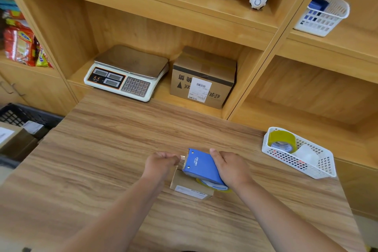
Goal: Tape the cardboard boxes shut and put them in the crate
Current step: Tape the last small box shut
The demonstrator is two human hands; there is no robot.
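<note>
A small cardboard box with a white label lies on the wooden table, near its front middle. Above it my right hand grips a blue tape dispenser with a yellowish roll under it. My left hand pinches the clear tape end at the dispenser's toothed edge. A larger taped cardboard box stands in the shelf nook behind. The black crate sits low at the left with boxes inside it.
A white weighing scale sits in the shelf nook left of the large box. A white basket with tape rolls rests at the table's right edge. Snack packets fill the left shelf; robot models stand on the top shelf.
</note>
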